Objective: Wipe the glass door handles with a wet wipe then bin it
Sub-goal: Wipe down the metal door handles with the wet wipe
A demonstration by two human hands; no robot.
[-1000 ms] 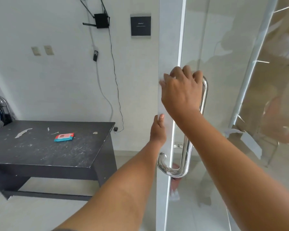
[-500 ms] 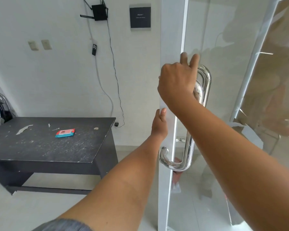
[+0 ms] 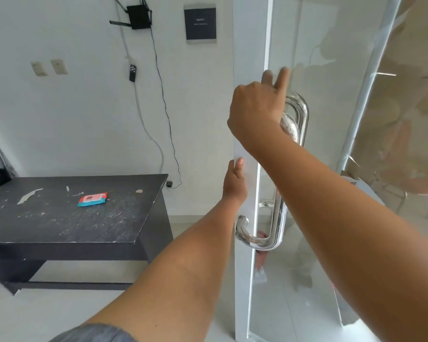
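Left hand grips the door edge, steadying it; right hand curls over the chrome handle top (wipe presumably beneath).

left: black table | ahead: glass door | between: open floor

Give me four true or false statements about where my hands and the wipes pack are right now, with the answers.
1. The wet wipe pack lies on the black table. True.
2. The left hand grips the chrome door handle. False: it holds the glass door by its edge, above the handle's lower bend.
3. The right hand is at the handle's upper end. True.
4. The router sits on the table. False: it hangs on the wall.
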